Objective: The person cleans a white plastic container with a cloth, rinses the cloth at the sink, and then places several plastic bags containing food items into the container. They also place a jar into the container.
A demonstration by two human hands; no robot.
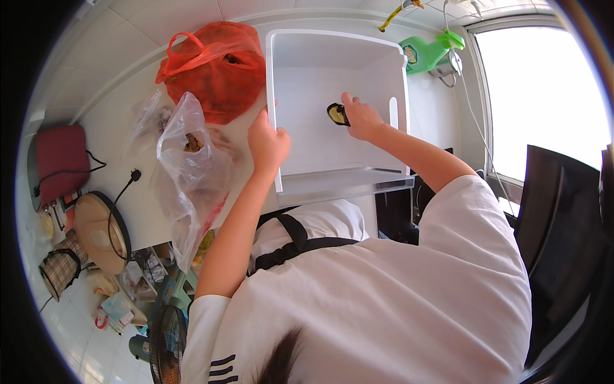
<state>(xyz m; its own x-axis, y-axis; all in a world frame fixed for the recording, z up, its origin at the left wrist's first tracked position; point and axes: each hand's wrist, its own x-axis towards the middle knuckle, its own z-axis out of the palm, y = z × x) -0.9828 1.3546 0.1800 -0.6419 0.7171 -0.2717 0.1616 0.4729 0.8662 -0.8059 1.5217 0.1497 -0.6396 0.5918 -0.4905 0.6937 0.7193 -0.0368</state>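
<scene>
A white plastic drawer bin point(336, 86) with a clear front panel point(345, 186) lies in front of me, its inside facing up. My left hand point(269, 141) grips its left rim, thumb on the near side. Inside the bin, my right hand point(362, 115) holds a small black-and-yellow object point(337, 114) that looks like a scrubber. The fingers cover part of it, and whether it touches the bin's surface I cannot tell.
A red plastic bag point(216, 86) and a clear plastic bag point(192, 168) stand on the white counter point(148, 211) left of the bin. Behind its right side are a green spray bottle point(424, 54) and a metal cup point(447, 66). A black plug point(135, 175) with its cord lies further left.
</scene>
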